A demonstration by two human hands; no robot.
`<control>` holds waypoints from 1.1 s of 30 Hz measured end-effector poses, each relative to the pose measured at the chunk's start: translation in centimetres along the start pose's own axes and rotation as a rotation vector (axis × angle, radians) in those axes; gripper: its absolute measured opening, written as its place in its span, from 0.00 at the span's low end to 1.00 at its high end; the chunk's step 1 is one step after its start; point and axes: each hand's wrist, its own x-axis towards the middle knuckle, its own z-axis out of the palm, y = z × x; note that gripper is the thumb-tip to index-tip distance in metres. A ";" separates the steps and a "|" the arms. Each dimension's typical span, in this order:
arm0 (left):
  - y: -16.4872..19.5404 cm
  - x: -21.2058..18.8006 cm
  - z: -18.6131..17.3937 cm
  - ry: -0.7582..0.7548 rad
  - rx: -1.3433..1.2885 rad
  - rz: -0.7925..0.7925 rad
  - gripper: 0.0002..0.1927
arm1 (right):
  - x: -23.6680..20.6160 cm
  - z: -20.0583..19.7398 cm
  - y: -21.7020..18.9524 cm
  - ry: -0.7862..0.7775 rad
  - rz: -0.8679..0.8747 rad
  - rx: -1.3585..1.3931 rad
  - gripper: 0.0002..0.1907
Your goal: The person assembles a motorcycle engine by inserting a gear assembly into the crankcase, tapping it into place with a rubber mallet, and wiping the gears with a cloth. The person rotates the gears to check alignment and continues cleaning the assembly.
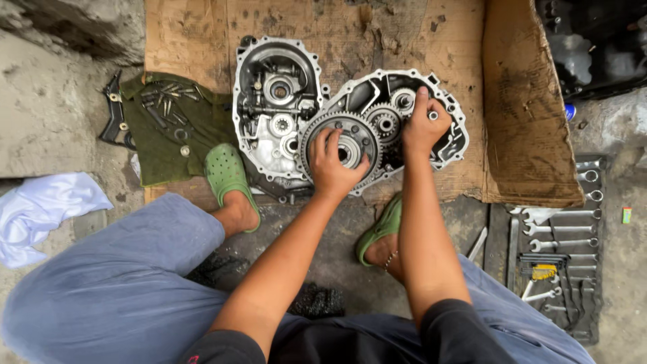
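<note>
Two aluminium gearbox case halves lie open on cardboard. The left half shows shafts and bearings. In the right half sit several gears. My left hand grips the large toothed ring gear at the case's near left side, fingers curled over its hub. My right hand rests further right on the smaller gears, its fingers closed on a small part that I cannot make out, the index finger pointing up beside a bearing.
A green cloth with several bolts lies to the left, with black pliers beside it. A white rag lies on the concrete. A wrench set lies at the right. My feet in green clogs flank the cases.
</note>
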 end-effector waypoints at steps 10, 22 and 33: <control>-0.4 0.7 -0.8 -0.119 -0.067 0.085 0.32 | 3.9 -5.1 -1.5 -0.834 0.128 -0.047 0.22; 0.9 0.9 -0.9 -0.062 -0.048 0.130 0.34 | -0.2 0.8 -5.0 0.271 0.121 -0.040 0.27; 1.1 1.5 -2.1 -0.136 -0.070 0.212 0.33 | 2.5 -5.1 -5.5 -0.541 0.067 0.052 0.24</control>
